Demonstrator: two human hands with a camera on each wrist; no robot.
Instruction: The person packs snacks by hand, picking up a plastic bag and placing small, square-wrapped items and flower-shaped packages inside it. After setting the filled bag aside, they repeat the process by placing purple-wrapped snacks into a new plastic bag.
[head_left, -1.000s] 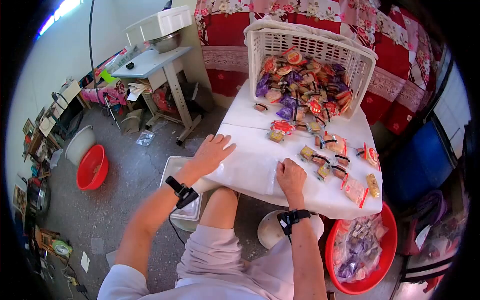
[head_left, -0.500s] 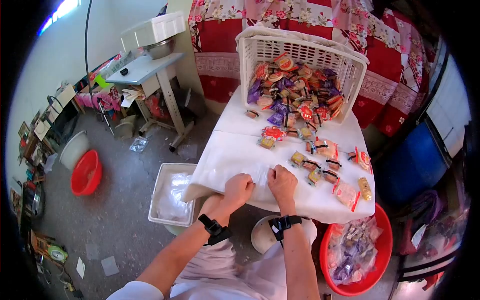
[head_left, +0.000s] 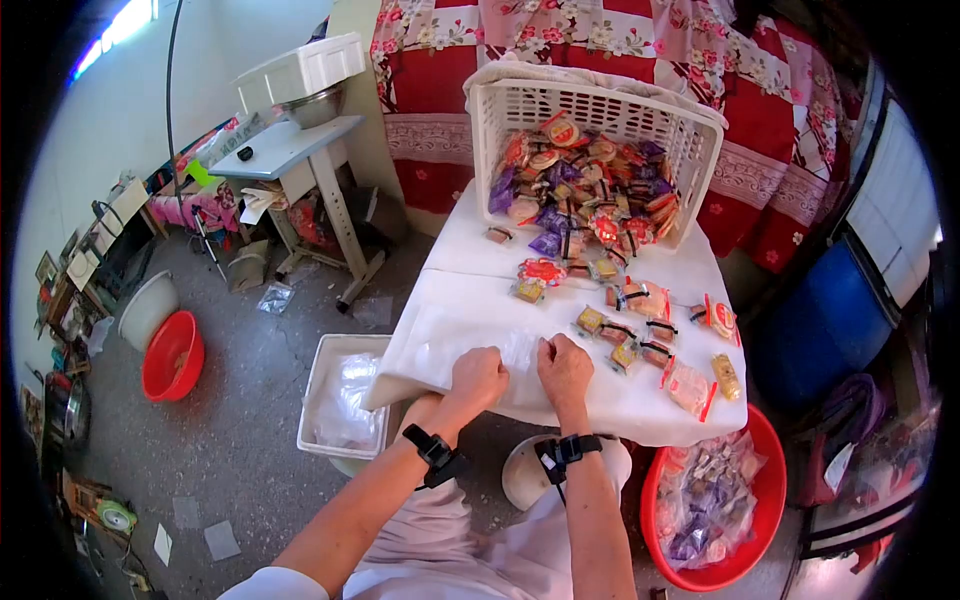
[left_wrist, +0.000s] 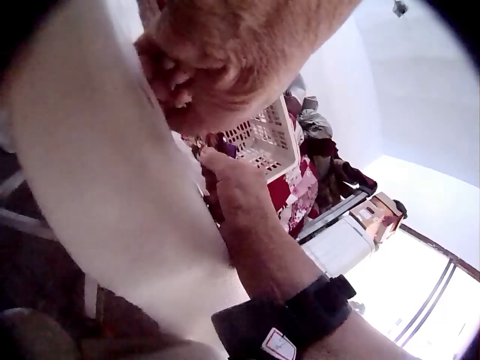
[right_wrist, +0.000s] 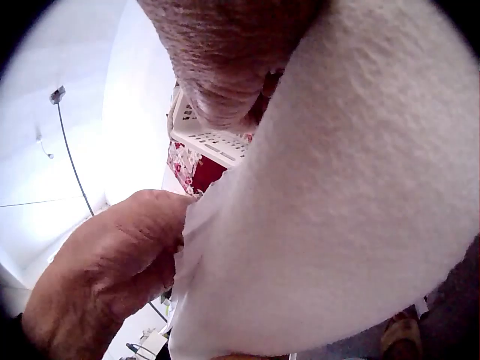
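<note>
A clear plastic bag (head_left: 512, 348) lies on the white cloth-covered table (head_left: 425, 300) near its front edge. My left hand (head_left: 480, 378) grips the bag's near side with curled fingers. Close to its right, my right hand (head_left: 566, 368) is also curled, holding the bag's other side. The fingertips of both hands are mostly hidden. Small wrapped snack packs (head_left: 622, 354) lie just right of my right hand. In the left wrist view, my right hand (left_wrist: 238, 184) appears beyond the left one, low at the table's surface.
At the table's back, a white slotted basket (head_left: 700, 175) lies tipped on its side with wrapped snacks spilling out. A white bin (head_left: 312, 410) holding clear plastic bags stands at the left. Below the right edge is a red basin (head_left: 770, 500) of packed bags.
My left hand has come from the table's left edge rightward to beside my right hand, its spread fingers now curled on the bag. Over the last half second both hands have barely moved.
</note>
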